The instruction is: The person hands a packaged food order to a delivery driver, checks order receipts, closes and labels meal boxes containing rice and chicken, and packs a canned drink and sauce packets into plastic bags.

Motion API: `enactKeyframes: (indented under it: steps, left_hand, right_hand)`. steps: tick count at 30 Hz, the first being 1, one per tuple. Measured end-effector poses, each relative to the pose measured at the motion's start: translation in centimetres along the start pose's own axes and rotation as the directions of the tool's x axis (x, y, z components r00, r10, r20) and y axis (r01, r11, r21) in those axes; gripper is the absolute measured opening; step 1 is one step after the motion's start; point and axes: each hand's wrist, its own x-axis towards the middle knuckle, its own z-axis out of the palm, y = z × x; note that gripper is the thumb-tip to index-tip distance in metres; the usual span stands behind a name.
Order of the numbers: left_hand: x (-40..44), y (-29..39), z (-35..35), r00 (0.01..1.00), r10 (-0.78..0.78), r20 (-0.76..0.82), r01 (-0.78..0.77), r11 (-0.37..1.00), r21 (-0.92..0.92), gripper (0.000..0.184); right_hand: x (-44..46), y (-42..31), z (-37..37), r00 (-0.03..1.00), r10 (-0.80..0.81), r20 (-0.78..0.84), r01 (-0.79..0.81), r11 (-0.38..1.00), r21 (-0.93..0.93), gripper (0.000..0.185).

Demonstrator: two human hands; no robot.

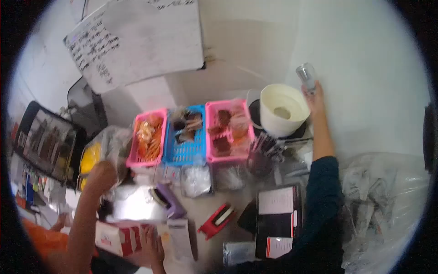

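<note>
My right hand [314,95], at the end of a dark sleeve, is closed round the lower end of a clear jar [306,76]. It holds the jar up beside the white wall, just right of a cream tub [284,109] with a round opening. My left hand does not show. At the lower left, a bare hand [153,246] rests at a red and white box [114,237]; it seems to be a co-worker's. Another bare forearm [82,223] there reaches toward yellow packets [91,157].
Two pink baskets [147,137] and a blue basket [185,155] hold packaged items. Nearer lie a purple stapler-like tool [169,201], a red one [216,221] and a dark board [276,223] with labels. Plastic-wrapped goods [378,205] stand right, a whiteboard [150,45] above.
</note>
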Motion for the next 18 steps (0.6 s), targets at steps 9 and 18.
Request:
enactKeyframes:
  steps: [9,18]
  left_hand:
    - [-3.1,1.8,-1.3,0.999,0.001,-0.047,-0.006,0.994,-0.109,0.026]
    - [-3.3,2.6,-1.1,0.996,0.063,-0.066,-0.077,0.968,-0.237,0.019]
  right_hand:
    - [-1.9,-4.5,5.9,0.785,-0.08,0.615,0.574,-0.282,-0.769,0.055]
    - [-17.9,-3.5,19.9,0.337,0.579,0.743,0.591,0.484,-0.645,0.061]
